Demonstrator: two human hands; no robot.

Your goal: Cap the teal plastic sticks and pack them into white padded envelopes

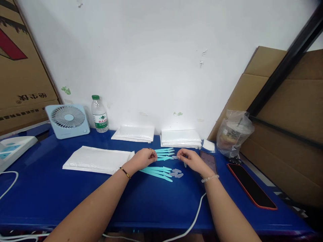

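Several slim teal sticks, which look like eyebrow razors (158,173), lie fanned out on the blue table in two groups. My left hand (146,158) is closed at the left end of the upper group, its fingertips on a teal razor (165,158). My right hand (189,159) pinches a small clear cap (175,157) close to that razor's tip; whether the two touch, I cannot tell. More clear caps (178,175) rest by the tips of the lower group.
White padded mailers (98,159) lie at left, with two stacks along the wall. A blue fan (68,121) and a water bottle (99,116) stand at back left. At right are a phone (252,186) and a bagged drink cup (233,134). A white cable (196,215) crosses the front.
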